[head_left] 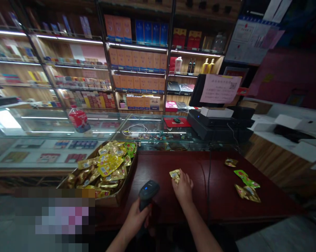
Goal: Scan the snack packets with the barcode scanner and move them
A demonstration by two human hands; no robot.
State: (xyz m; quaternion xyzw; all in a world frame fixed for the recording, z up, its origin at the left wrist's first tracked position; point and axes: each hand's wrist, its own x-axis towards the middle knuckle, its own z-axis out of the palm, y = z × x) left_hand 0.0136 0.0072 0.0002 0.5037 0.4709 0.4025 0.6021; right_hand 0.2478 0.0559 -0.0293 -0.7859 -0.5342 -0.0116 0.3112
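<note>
My left hand (138, 217) is wrapped round the handle of a dark barcode scanner (149, 190), with a blue light showing on its head. To the right, my right hand (183, 187) is closed on a small gold snack packet (175, 175), just above or on the dark red table; contact with the tabletop is hard to tell. Left of the scanner stands a cardboard box (115, 199) heaped with gold, yellow and green packets (109, 164). On the table's right side lie a gold packet (230, 162), a green packet (247, 178) and crinkled gold packaging (247, 193).
Beyond the dark red table (158, 164) runs a glass display counter (102, 122) bearing a red-labelled bottle (78, 119). A monitor with a paper sheet (221, 89) stands at the back right. A black cable (209, 182) crosses the table. Stocked shelves (137, 71) line the wall.
</note>
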